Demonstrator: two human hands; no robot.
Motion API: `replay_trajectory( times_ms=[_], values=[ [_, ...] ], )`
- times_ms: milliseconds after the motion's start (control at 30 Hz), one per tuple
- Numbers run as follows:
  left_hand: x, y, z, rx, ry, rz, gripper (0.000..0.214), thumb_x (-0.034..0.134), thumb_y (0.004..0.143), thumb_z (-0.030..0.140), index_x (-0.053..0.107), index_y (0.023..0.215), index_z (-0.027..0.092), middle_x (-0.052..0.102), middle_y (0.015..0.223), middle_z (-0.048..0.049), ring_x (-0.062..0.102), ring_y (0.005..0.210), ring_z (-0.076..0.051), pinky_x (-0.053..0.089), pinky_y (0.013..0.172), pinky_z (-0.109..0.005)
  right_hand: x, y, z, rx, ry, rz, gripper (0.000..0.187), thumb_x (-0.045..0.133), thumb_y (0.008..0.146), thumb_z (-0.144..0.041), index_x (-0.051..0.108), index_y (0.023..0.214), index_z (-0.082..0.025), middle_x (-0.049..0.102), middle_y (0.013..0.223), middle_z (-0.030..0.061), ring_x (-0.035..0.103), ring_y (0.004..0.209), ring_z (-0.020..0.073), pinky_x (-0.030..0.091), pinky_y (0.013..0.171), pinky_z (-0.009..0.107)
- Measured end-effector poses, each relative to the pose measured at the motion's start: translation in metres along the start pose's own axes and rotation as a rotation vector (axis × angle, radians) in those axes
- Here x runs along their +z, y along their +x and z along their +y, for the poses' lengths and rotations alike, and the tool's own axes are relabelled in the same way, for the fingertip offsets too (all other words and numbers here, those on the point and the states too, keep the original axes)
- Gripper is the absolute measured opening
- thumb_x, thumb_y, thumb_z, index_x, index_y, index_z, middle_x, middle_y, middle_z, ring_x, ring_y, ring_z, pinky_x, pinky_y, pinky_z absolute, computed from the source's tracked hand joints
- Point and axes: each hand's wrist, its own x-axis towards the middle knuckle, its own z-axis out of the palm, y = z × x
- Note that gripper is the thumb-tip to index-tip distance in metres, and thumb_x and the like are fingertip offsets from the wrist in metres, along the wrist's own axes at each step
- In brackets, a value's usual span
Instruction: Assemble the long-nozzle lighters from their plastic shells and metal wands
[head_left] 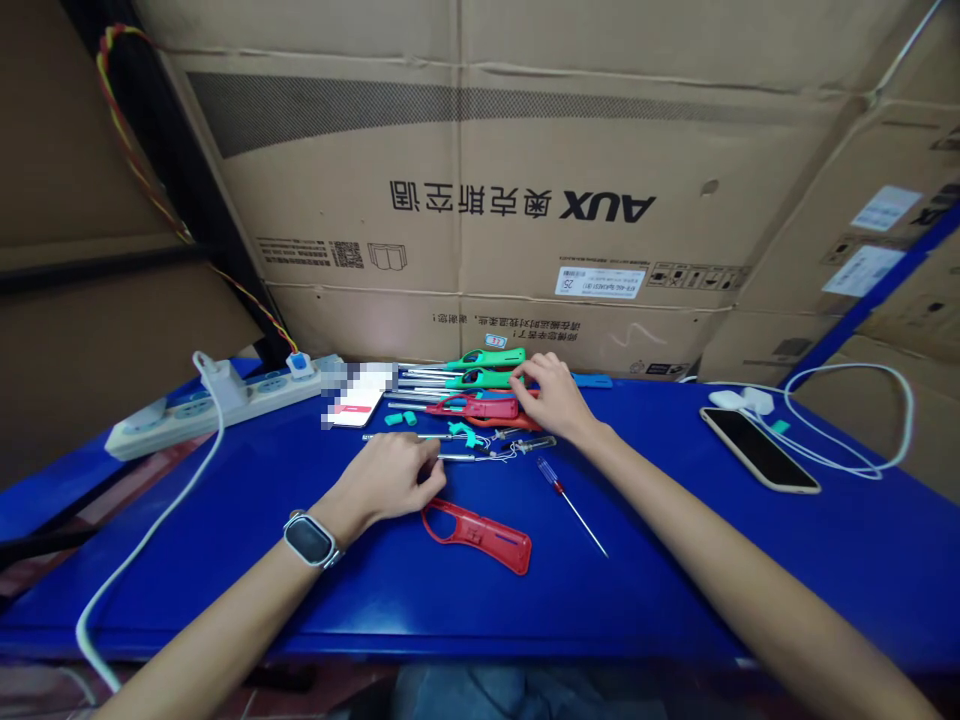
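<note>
My left hand (394, 475), a watch (310, 539) at its wrist, is curled low over the table, fingers bent inward. A metal tube (456, 457) shows just beyond its fingertips; whatever they hold is hidden. Thumb and finger of my right hand (553, 395) come together at the handle ends of several gas lighters, among them a green lighter (487, 379) and a red lighter (484, 405). I cannot tell what they grip. Between the hands lie teal plastic pieces (466, 433) and small wired parts (534, 444). Nearest me is a red handle shell (491, 540), its inside showing.
A screwdriver (559, 488) rests right of the shell. Farther right are a phone (757, 450), a white charger (739, 400) and its looped cable. A power strip (255, 388) and a white card (364, 395) are left. Cardboard (480, 130) walls the back of the blue table (637, 610).
</note>
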Motion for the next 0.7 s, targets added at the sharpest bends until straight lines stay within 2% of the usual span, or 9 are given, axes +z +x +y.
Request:
replay_trajectory(
  times_ms=[100,200,400,500,567,700],
  values=[
    [0.001,0.010,-0.001,0.090,-0.104,0.061,0.014,0.047,0.089,0.023,0.059,0.082,0.018,0.063,0.082,-0.0058,0.059,0.077,-0.021,0.043,0.067,-0.031,-0.012,-0.022,-0.012,-0.085,0.080,-0.089,0.015,0.053,0.092,-0.024,0.063,0.083,-0.019,0.061,0.084,0.0046,0.050,0.087,0.0209,0.036,0.078,0.033],
    [0.005,0.022,-0.001,0.172,-0.160,0.065,0.009,0.054,0.089,0.025,0.060,0.093,0.018,0.061,0.097,-0.0072,0.058,0.094,-0.024,0.047,0.081,-0.034,-0.013,-0.040,-0.026,-0.139,0.115,-0.203,0.008,0.061,0.088,-0.026,0.064,0.084,-0.019,0.062,0.088,0.0042,0.050,0.090,0.0208,0.036,0.084,0.036],
    [0.007,0.037,-0.010,0.141,-0.186,0.087,0.016,0.046,0.091,0.014,0.061,0.095,0.019,0.059,0.100,-0.0073,0.059,0.092,-0.022,0.047,0.081,-0.034,0.004,-0.042,-0.042,-0.098,0.042,-0.298,0.013,0.066,0.088,-0.030,0.068,0.083,-0.018,0.062,0.089,0.0056,0.049,0.092,0.0218,0.034,0.083,0.037],
    [0.004,0.040,-0.015,0.112,-0.214,0.031,0.009,0.054,0.087,0.016,0.062,0.084,0.019,0.060,0.093,-0.0056,0.060,0.086,-0.021,0.046,0.076,-0.031,0.008,-0.039,-0.042,-0.104,0.029,-0.306,0.015,0.062,0.091,-0.028,0.068,0.083,-0.018,0.062,0.089,0.0058,0.049,0.091,0.0214,0.033,0.083,0.038],
    [0.003,0.040,-0.015,0.103,-0.255,0.034,0.010,0.054,0.087,0.017,0.062,0.083,0.019,0.061,0.090,-0.0048,0.060,0.085,-0.021,0.046,0.076,-0.031,0.008,-0.040,-0.039,-0.104,0.066,-0.285,0.014,0.061,0.092,-0.028,0.068,0.085,-0.018,0.063,0.090,0.0056,0.050,0.091,0.0211,0.034,0.084,0.037],
    [0.005,0.035,-0.011,0.063,-0.244,0.106,0.012,0.053,0.090,0.019,0.063,0.097,0.018,0.060,0.100,-0.0073,0.058,0.097,-0.024,0.046,0.085,-0.036,0.007,-0.044,-0.031,-0.072,0.202,-0.217,0.013,0.060,0.093,-0.026,0.065,0.084,-0.018,0.064,0.090,0.0041,0.052,0.089,0.0192,0.036,0.083,0.035]
  ],
)
